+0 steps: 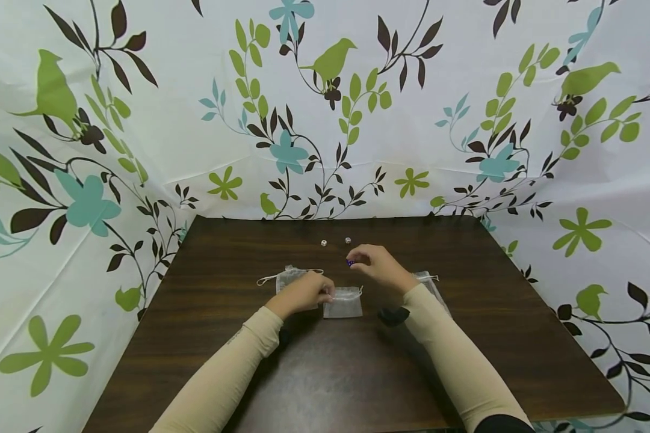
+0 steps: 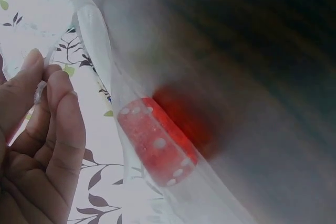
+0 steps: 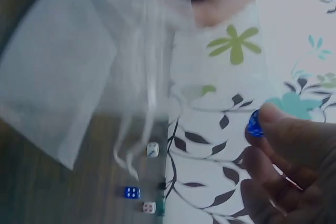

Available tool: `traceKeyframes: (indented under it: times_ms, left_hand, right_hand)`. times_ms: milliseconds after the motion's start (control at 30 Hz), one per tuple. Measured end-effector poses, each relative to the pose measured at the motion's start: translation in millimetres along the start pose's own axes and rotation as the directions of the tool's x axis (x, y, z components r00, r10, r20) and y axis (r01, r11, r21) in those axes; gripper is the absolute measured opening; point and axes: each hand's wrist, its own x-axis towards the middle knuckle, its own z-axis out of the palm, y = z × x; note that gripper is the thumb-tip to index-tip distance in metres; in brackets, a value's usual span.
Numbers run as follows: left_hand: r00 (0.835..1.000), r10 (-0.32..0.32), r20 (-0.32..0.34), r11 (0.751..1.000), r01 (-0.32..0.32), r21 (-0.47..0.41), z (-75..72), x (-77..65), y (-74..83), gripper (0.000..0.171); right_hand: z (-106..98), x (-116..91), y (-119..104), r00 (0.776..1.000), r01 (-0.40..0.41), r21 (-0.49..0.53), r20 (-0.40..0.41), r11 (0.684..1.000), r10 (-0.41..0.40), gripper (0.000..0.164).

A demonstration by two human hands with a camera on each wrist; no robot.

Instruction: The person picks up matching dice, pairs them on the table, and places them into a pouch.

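My left hand (image 1: 305, 293) pinches the upper edge of a white mesh drawstring pouch (image 1: 343, 308) between thumb and fingers. The left wrist view shows these fingers up close. A red die (image 2: 157, 142) with white dots shows through white mesh there, large and near the camera. My right hand (image 1: 381, 266) pinches a blue die (image 3: 255, 124) between thumb and fingers, beyond the pouch. The right wrist view has the pouch at upper left, blurred, its white cord (image 3: 139, 140) hanging down.
Two white dice (image 1: 324, 243) (image 1: 348, 240) lie near the back of the dark wooden table (image 1: 238, 240). Another blue die (image 3: 132, 192) is close to them in the right wrist view. A second mesh pouch (image 1: 288, 276) lies by the left hand, a third (image 1: 432, 287) beside the right forearm.
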Motion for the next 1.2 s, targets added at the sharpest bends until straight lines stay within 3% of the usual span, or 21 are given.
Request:
traceKeyframes:
  times_ms: [267,400,600,767,1000,1200]
  left_hand:
    - [1.0,-0.029,0.003,0.999,0.029,-0.022,-1.0,-0.3,1.3,0.005]
    - [0.999,-0.044,0.002,0.999,0.044,-0.014,0.5,-1.2,0.8,0.006]
    - [0.998,-0.059,0.006,0.998,0.059,-0.019,3.2,-2.6,-1.8,0.005]
    - [0.998,-0.057,0.009,0.998,0.057,-0.016,4.0,-2.1,-2.4,0.004]
    - [0.999,-0.036,0.006,0.999,0.036,-0.009,3.1,0.7,-0.6,0.009]
    - [1.0,-0.022,0.021,1.0,0.022,0.01,2.4,5.4,-1.0,0.014]
  right_hand:
    - [10,-10,-13,0.974,0.096,-0.045,0.211,0.994,-0.085,0.02]
    - [13,-12,-13,0.963,0.105,-0.013,0.249,0.994,-0.099,0.019]
    - [16,-11,-6,0.983,0.059,-0.005,0.176,0.998,-0.057,0.016]
    - [15,-2,7,0.997,-0.057,-0.003,0.05,0.998,0.057,0.015]
    - [14,20,43,0.975,-0.216,0.107,-0.038,0.971,0.221,0.022]
    - [18,31,71,0.946,-0.312,0.163,-0.037,0.936,0.322,0.029]
